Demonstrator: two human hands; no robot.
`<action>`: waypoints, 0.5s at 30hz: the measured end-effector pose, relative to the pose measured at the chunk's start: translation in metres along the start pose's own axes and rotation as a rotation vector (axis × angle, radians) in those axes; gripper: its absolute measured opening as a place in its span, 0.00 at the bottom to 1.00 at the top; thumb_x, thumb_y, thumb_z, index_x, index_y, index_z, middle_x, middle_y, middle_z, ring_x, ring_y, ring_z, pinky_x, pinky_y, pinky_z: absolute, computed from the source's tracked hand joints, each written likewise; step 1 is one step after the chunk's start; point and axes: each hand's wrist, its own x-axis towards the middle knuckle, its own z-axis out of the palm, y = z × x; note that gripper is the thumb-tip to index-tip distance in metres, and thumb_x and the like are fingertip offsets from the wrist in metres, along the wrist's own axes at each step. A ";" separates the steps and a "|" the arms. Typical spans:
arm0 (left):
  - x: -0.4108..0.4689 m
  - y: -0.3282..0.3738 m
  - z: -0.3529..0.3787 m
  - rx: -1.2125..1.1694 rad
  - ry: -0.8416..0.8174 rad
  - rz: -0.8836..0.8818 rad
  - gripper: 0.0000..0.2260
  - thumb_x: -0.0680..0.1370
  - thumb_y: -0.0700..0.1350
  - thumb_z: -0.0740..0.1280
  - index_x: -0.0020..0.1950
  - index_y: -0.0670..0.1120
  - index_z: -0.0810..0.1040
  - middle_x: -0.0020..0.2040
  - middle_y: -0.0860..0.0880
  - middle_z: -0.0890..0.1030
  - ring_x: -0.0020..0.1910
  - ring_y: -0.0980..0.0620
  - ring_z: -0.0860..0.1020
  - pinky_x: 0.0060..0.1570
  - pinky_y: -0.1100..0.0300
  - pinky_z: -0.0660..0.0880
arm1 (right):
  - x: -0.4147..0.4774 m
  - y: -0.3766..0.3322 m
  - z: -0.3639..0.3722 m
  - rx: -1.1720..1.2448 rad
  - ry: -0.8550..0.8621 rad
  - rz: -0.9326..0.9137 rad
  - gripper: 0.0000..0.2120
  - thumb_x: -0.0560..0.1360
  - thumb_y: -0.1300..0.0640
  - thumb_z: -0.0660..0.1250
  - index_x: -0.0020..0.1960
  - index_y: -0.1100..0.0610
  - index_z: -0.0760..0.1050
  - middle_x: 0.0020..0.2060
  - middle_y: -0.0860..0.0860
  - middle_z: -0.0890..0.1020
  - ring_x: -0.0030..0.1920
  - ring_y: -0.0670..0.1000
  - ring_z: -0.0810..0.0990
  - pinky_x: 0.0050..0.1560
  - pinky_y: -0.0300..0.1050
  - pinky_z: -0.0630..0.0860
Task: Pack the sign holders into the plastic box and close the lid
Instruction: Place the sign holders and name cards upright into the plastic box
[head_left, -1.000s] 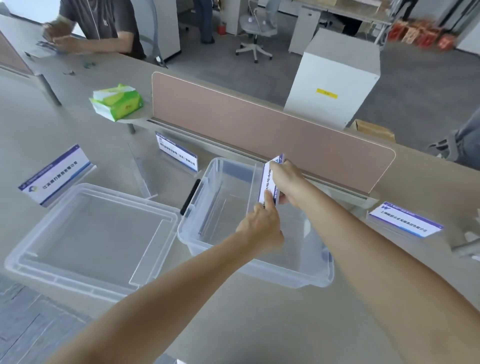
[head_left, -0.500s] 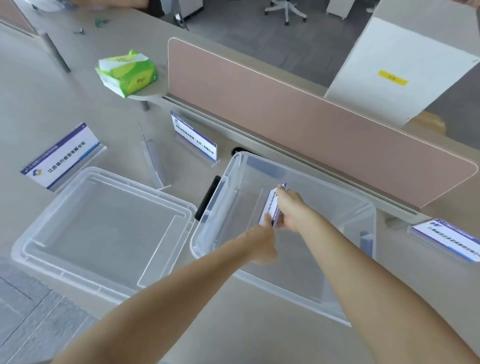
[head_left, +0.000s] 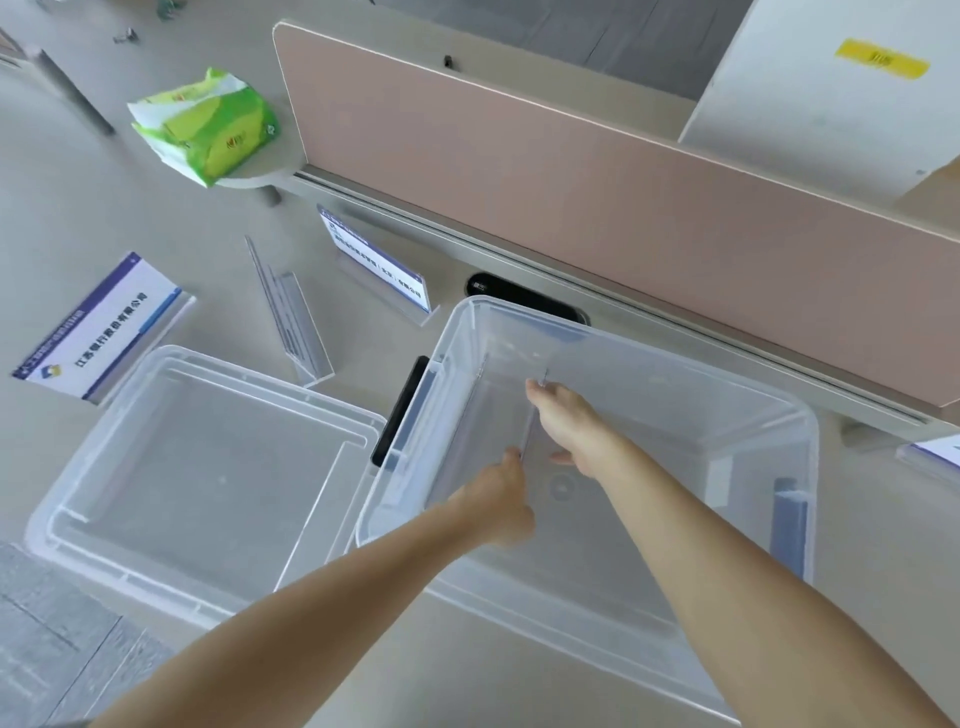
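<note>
While both your arms reach into the plastic box (head_left: 613, 332), your left hand (head_left: 498, 501) and right hand (head_left: 569, 423) pinch 1 sign holder (head_left: 530, 436) edge-on inside it. The lid (head_left: 202, 467) lies left of the box; 3 more sign holders stand beyond it.

Bright, even, diffuse light fills the scene, and shadows on the table (head_left: 467, 675) are faint and soft-edged. The clear plastic box (head_left: 810, 467) shows only pale, milky sheen, no hard glare. Wide-angle distortion bows the partition (head_left: 623, 208) and stretches the forearms near the bottom edge. Fine detail is soft and slightly smeared.
</note>
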 end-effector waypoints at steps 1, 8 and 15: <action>0.000 -0.001 0.001 -0.011 0.002 -0.007 0.35 0.76 0.40 0.60 0.79 0.48 0.45 0.62 0.43 0.73 0.54 0.43 0.77 0.42 0.54 0.73 | 0.000 0.001 0.001 0.055 -0.024 0.024 0.24 0.80 0.39 0.55 0.72 0.48 0.66 0.68 0.48 0.69 0.63 0.54 0.70 0.63 0.60 0.72; 0.000 -0.004 0.004 -0.103 0.002 -0.069 0.34 0.77 0.39 0.55 0.78 0.46 0.41 0.58 0.41 0.74 0.52 0.42 0.77 0.46 0.52 0.73 | 0.002 0.006 0.012 0.286 -0.063 0.080 0.25 0.79 0.35 0.56 0.71 0.46 0.67 0.68 0.47 0.70 0.66 0.56 0.71 0.61 0.57 0.75; -0.001 -0.012 -0.010 -0.104 -0.051 -0.162 0.29 0.80 0.40 0.52 0.79 0.44 0.43 0.69 0.41 0.70 0.64 0.42 0.72 0.56 0.53 0.69 | 0.003 0.010 0.022 0.348 -0.054 0.108 0.32 0.74 0.31 0.61 0.72 0.46 0.68 0.69 0.48 0.70 0.63 0.56 0.74 0.57 0.56 0.78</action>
